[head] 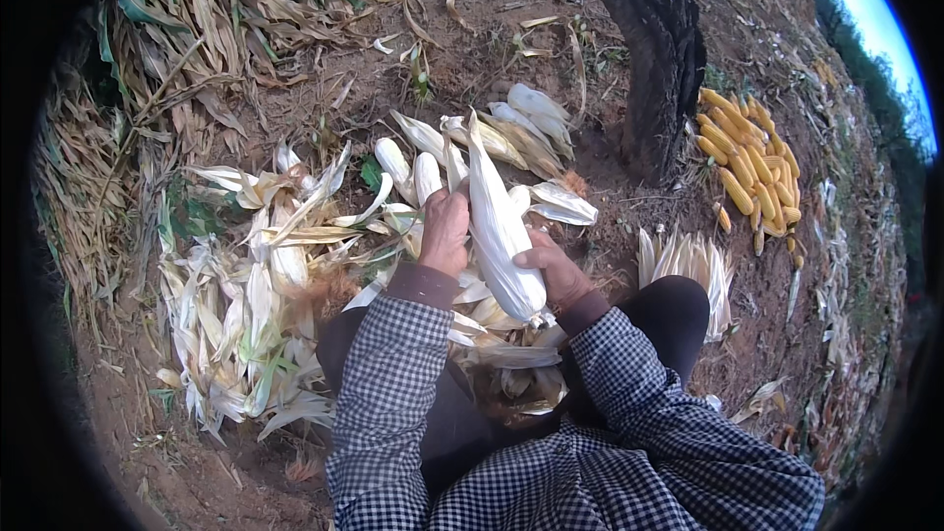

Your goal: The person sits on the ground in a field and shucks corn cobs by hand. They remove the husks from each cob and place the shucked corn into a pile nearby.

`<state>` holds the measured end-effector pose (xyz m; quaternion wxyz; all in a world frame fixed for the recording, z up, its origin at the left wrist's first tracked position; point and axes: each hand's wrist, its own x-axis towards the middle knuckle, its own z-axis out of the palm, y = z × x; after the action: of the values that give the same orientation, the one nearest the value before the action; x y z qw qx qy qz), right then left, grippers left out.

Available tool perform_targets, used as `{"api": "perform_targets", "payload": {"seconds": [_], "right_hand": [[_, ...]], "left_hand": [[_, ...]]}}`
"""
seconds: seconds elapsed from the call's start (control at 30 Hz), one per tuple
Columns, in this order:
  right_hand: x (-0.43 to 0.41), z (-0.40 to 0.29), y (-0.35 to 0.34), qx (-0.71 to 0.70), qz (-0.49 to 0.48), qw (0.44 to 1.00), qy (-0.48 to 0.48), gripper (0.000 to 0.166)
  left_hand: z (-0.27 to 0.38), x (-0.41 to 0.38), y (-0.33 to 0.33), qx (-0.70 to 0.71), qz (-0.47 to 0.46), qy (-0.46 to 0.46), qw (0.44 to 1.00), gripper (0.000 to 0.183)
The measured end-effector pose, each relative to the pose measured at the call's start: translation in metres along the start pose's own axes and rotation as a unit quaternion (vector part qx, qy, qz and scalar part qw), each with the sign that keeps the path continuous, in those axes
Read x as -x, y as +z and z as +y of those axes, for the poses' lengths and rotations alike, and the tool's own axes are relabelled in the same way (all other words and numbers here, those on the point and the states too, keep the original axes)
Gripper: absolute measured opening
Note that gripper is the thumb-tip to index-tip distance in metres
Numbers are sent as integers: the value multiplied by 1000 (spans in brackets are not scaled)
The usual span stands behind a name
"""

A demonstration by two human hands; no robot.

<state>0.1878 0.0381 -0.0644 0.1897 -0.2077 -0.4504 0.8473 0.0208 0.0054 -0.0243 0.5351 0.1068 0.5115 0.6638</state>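
A long ear of corn in a pale husk is raised in front of me, its pointed tip away from me and its thick stem end towards me. My right hand grips its lower right side, thumb laid over the husk. Against the left side of the ear is my left hand; its curled fingers go out of sight behind the husk, so what they hold is hidden. More ears in husk lie on the soil just beyond my hands. Loose husks cover the ground between my legs.
A heap of stripped husks spreads at my left. Dry corn stalks are piled at upper left. A dark tree trunk rises beyond the ears. Bare yellow cobs are heaped right of it; upright husks stand by my right knee.
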Motion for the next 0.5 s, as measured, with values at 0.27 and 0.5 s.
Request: {"api": "perform_targets", "payload": {"seconds": [0.27,0.5], "right_hand": [[-9,-8,16,190,132,961,-152,60],[-26,5,-1,159,268,930,-196,42]], "left_hand": [[-19,-12,0,63,54,44,996,19],[-19,-11,-1,108,40,92,989,19]]}}
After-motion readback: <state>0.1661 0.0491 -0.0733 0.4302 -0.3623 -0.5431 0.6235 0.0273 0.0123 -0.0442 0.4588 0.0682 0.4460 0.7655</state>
